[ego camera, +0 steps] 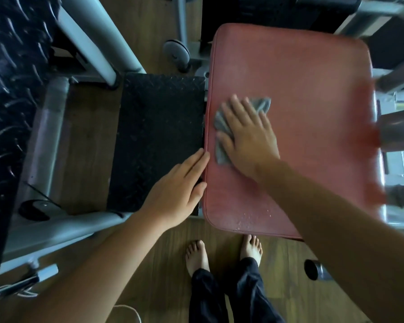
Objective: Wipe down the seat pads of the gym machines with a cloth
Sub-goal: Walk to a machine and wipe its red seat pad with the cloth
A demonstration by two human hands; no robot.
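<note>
A red seat pad [301,89] fills the right half of the view, with small water drops near its front edge. A grey cloth [222,122] lies on the pad's left part. My right hand [250,136] lies flat on the cloth with straight, spread fingers, pressing it onto the pad. My left hand [177,194] rests with straight fingers against the pad's left edge, its thumb touching the pad's side.
A black tread-plate step [159,136] sits left of the pad, framed by grey machine tubes [56,231]. A larger black tread plate [9,89] stands at far left. More grey frame parts [394,127] flank the pad's right side. My bare feet [196,255] stand on a wooden floor.
</note>
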